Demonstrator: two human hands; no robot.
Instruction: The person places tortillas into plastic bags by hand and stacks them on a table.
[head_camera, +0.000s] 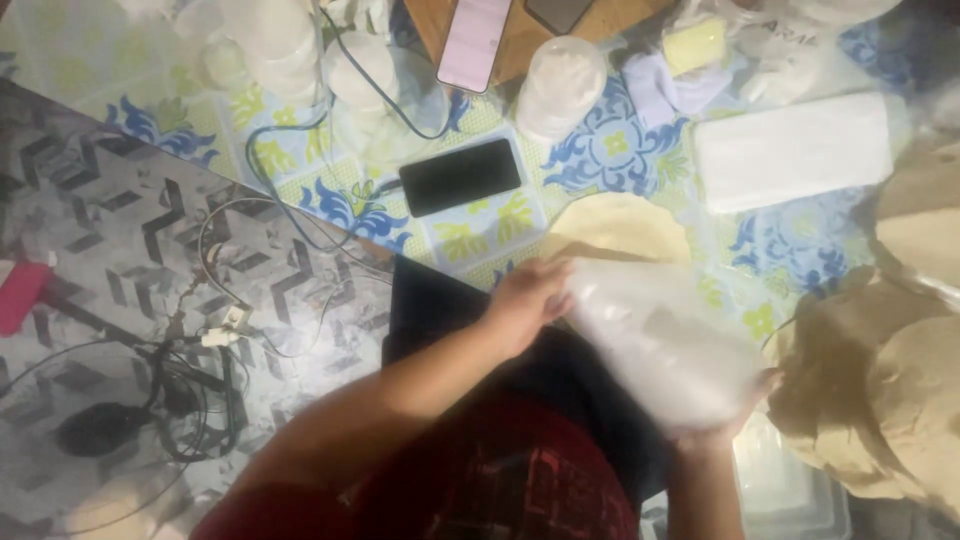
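Both my hands hold a clear plastic bag (665, 340) above my lap. My left hand (527, 298) grips the bag's upper left edge. My right hand (735, 415) supports its lower right end from beneath. Just beyond the bag, a round pale flatbread (620, 226) lies on the patterned blue and green tablecloth (600, 160). What is inside the bag is too blurred to tell.
A black phone (460, 176) with a cable lies on the cloth, a pink phone (473, 42) further back. A white folded stack (792, 150) sits at right, brown paper with more flatbreads (900, 390) at far right. Tangled cables (180, 390) cover the patterned floor at left.
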